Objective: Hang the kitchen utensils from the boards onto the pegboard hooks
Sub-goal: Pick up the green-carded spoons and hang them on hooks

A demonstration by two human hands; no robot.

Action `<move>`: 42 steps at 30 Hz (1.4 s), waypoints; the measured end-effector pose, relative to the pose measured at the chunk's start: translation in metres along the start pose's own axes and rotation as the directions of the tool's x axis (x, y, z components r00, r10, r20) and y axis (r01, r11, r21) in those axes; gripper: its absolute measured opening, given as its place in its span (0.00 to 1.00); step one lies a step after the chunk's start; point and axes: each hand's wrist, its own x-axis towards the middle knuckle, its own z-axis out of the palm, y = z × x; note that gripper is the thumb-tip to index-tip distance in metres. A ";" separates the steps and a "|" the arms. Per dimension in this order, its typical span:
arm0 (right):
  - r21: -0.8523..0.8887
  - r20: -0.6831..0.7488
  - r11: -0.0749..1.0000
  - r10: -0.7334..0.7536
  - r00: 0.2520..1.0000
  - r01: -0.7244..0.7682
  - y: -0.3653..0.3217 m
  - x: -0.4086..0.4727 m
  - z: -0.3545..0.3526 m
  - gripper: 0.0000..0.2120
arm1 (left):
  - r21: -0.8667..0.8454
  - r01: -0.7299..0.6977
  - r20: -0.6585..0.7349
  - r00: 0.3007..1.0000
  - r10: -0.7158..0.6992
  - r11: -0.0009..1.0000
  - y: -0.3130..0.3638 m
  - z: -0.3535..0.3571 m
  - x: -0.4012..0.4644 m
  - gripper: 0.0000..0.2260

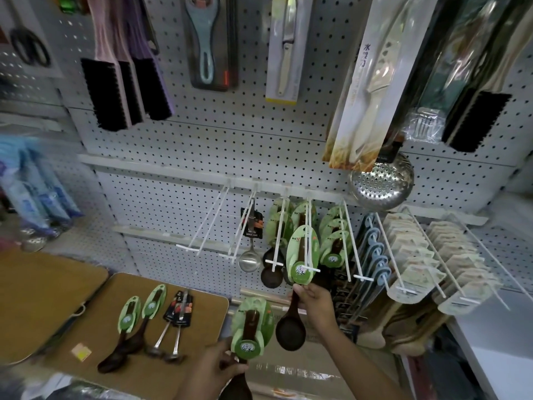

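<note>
Gripping a carded spoon (300, 262) at a hook (310, 235), right hand (315, 303) fingers, left hand (219, 368) grasping another spoon (251, 327), ladles (173, 327) on board (138, 342).

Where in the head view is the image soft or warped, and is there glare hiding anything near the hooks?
Head view: the left edge is smeared, blue packets blurred; wide-angle lens bends the pegboard rails. Glare streaks the knife package and steel skimmer. The spoon card at the hook and the right hand read sharp; left hand slightly soft.
</note>
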 end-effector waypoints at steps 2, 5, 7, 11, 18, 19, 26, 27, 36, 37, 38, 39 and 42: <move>-0.059 -0.006 0.998 0.011 1.000 -0.011 0.007 0.009 -0.001 0.02 | 0.005 -0.006 0.001 1.000 0.006 1.000 0.000 -0.001 0.002 0.20; -0.158 -0.064 0.983 0.082 0.995 -0.092 0.017 0.017 -0.001 0.09 | -0.007 -0.011 -0.022 1.000 0.010 1.000 0.003 -0.001 0.006 0.19; -0.230 -0.072 0.965 0.111 0.991 -0.124 0.016 0.010 0.000 0.22 | -0.016 -0.001 -0.034 0.999 0.000 1.000 0.002 -0.001 0.010 0.22; -0.205 0.085 0.978 0.056 0.995 -0.037 0.007 -0.023 0.001 0.19 | -0.029 0.000 -0.042 0.999 -0.002 1.000 0.004 0.004 0.014 0.20; -0.168 0.388 0.970 -0.098 0.916 0.175 -0.006 -0.075 0.006 0.23 | -0.020 -0.099 -0.008 0.995 0.099 0.995 0.009 0.017 0.022 0.18; -0.146 0.391 0.973 -0.111 0.914 0.181 -0.009 -0.079 0.007 0.21 | -0.011 -0.095 -0.002 0.995 0.095 0.995 0.009 0.019 0.021 0.18; 0.025 0.378 0.992 -0.125 0.917 0.125 -0.018 -0.087 0.010 0.15 | 0.013 -0.063 0.012 0.998 0.062 0.998 0.000 0.025 0.026 0.18; 0.043 0.379 0.992 -0.126 0.917 0.118 -0.019 -0.088 0.011 0.14 | 0.014 -0.061 0.012 0.998 0.061 0.998 -0.002 0.026 0.026 0.18; 0.063 0.286 0.992 -0.122 0.951 0.108 -0.023 -0.086 0.031 0.08 | -0.011 -0.075 -0.022 0.997 0.075 0.997 -0.007 0.027 0.028 0.13; 0.066 0.273 0.992 -0.123 0.954 0.109 -0.024 -0.085 0.033 0.08 | -0.011 -0.064 -0.027 0.998 0.063 0.998 -0.008 0.026 0.029 0.11; 0.069 0.261 0.992 -0.122 0.957 0.108 -0.024 -0.084 0.034 0.08 | -0.014 -0.055 -0.034 0.998 0.055 0.998 -0.008 0.026 0.029 0.11; 0.070 0.252 0.992 -0.121 0.960 0.106 -0.024 -0.083 0.036 0.08 | -0.015 -0.052 -0.038 0.998 0.052 0.999 -0.008 0.025 0.030 0.10; 0.082 0.227 0.991 -0.124 0.966 0.108 -0.026 -0.080 0.039 0.08 | -0.032 -0.064 -0.046 0.997 0.062 0.997 -0.006 0.025 0.032 0.07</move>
